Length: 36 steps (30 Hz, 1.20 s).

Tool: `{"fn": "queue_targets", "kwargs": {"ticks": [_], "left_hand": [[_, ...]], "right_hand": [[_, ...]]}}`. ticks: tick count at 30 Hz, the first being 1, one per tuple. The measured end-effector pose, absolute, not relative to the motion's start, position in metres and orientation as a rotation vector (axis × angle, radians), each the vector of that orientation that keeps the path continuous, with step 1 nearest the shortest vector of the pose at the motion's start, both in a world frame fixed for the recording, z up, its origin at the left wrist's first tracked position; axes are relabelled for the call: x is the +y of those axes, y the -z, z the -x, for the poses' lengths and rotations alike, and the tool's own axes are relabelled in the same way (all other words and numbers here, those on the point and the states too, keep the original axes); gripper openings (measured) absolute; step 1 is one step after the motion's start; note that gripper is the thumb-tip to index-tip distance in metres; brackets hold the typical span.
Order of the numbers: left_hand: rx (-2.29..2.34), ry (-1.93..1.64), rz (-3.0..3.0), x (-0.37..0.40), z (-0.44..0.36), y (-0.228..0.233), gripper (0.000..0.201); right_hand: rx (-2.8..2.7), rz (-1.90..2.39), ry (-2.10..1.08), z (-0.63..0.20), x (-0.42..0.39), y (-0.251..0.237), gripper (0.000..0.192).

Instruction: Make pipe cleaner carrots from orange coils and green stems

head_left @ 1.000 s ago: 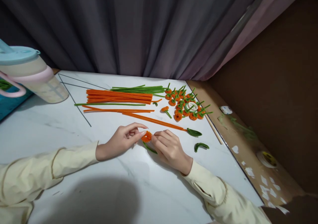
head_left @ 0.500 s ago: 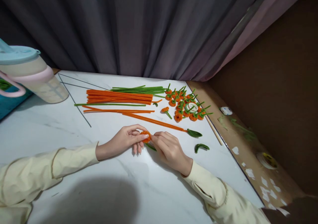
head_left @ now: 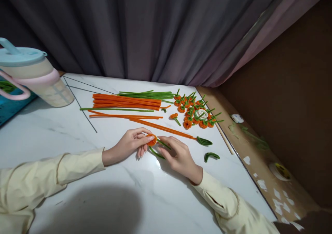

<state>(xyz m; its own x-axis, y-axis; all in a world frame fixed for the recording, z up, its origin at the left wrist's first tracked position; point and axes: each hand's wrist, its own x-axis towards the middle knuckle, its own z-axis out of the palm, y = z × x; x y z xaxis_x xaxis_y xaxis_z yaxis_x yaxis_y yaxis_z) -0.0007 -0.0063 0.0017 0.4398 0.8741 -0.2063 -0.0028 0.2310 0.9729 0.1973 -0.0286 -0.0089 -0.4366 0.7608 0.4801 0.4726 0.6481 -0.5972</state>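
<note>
My left hand (head_left: 133, 142) pinches a small orange pumpkin (head_left: 152, 140) made of bent pipe cleaner, thumb in front and fingers behind. Two green pipe cleaner ends stick out from it toward the right: a straight one (head_left: 163, 144) and a lower curved one (head_left: 156, 153). Around these ends my right hand (head_left: 181, 156) is held with thumb and forefinger apart, the straight end running between them. Whether its fingers touch the green is hard to tell. Beyond the hands lie orange pipe cleaners (head_left: 127, 102) in a bundle and green pipe cleaners (head_left: 147, 94) behind them.
Several finished pumpkins (head_left: 187, 124) with green stems cluster at the back right around a white ring (head_left: 201, 114). Dark green bent bundles (head_left: 204, 141) lie right of the hands. A tumbler (head_left: 55, 89) stands at left. Paper scraps (head_left: 261, 184) lie beyond the table's right edge.
My right thumb and forefinger have parted from the pumpkin, and the straight green end now shows between them. My left hand keeps its pinch. The view has shifted slightly.
</note>
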Motion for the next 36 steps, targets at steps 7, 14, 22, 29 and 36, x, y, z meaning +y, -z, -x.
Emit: {"fn": "queue_targets", "kwargs": {"ticks": [7,14,22,29,36], "left_hand": [[0.794,-0.582,-1.178,-0.008,0.000,-0.007,0.033],[0.790,-0.579,-1.187,-0.009,-0.002,-0.008,0.032],[0.844,-0.605,-1.239,-0.011,-0.002,-0.002,0.033],[0.885,-0.616,-1.297,-0.015,-0.001,0.001,0.029],[0.889,-0.593,-1.333,-0.015,-0.001,0.004,0.027]], "right_hand": [[-2.154,0.892,-0.489,-0.197,-0.030,0.006,0.016],[-2.258,0.900,-0.325,-0.197,-0.031,0.003,0.015],[-2.283,0.869,-0.263,-0.198,-0.031,-0.003,0.015],[-2.279,0.860,-0.316,-0.198,-0.030,0.001,0.013],[-2.286,0.853,-0.330,-0.197,-0.028,0.005,0.011]]}}
